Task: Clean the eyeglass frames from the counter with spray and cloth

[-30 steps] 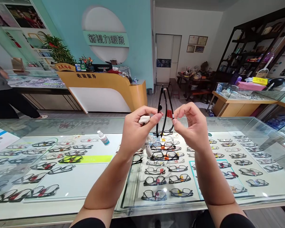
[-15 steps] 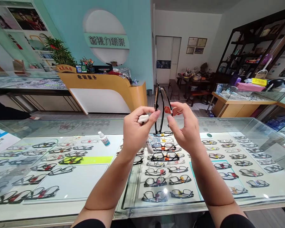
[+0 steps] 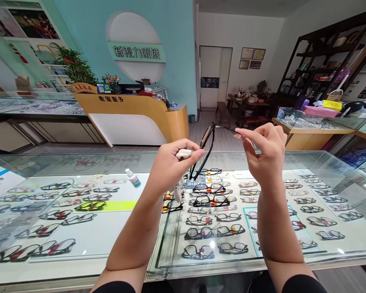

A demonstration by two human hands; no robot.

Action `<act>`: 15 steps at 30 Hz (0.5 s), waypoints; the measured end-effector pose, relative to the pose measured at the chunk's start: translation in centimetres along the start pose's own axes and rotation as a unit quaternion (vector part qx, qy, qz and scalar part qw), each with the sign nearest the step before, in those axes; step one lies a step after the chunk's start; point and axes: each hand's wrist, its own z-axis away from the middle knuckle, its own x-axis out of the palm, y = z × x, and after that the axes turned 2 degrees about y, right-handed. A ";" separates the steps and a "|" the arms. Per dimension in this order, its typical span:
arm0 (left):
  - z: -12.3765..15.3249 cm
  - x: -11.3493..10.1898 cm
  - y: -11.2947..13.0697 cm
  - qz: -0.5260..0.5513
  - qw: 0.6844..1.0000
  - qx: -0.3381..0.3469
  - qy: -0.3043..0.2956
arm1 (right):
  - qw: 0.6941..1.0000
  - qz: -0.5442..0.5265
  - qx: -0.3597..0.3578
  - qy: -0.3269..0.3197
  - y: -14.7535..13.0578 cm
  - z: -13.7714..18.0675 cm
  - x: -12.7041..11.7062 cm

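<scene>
Above the glass display counter (image 3: 140, 158), my left hand (image 3: 167, 169) is closed on the front of black-rimmed glasses (image 3: 212, 143), between thumb and fingers. A bunched white cloth (image 3: 184, 153) is tucked in that same hand, its tail hanging below the palm. The glasses are tilted, with one temple arm stretched out to the right. My right hand (image 3: 266, 152) pinches the end of that arm, and a bit of red label shows at its fingertips. Below the hands, several glasses (image 3: 212, 201) with coloured tags are laid out in rows.
A small white bottle (image 3: 133, 178) stands on the counter left of my hands. More glasses (image 3: 91, 206) lie on the left side. Beyond the counter are a yellow-and-white reception desk (image 3: 131, 108), a wooden bench (image 3: 223, 114) and another display case (image 3: 301, 132) at right.
My right hand has moved right and turned, drawing the temple arm outward. The glasses have gone from upright to tilted. My left hand keeps its hold, slightly lower and further left.
</scene>
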 end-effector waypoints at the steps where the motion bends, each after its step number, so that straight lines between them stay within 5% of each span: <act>1: -0.1 -0.3 0.1 -0.005 1.000 -0.001 -0.015 | 1.000 0.002 -0.001 -0.004 0.3 0.0 -0.2; 5: -0.3 -0.6 0.2 -0.007 0.999 -0.007 -0.040 | 1.000 -0.002 0.001 -0.019 0.3 -0.2 -0.5; 12: -0.2 1.0 -0.2 0.046 0.997 -0.006 0.057 | 0.996 -0.083 0.023 0.038 -2.7 -0.1 -1.7; 15: 0.1 1.5 -0.1 0.074 0.995 -0.007 0.072 | 0.985 -0.168 0.036 -0.011 -3.8 0.2 -1.8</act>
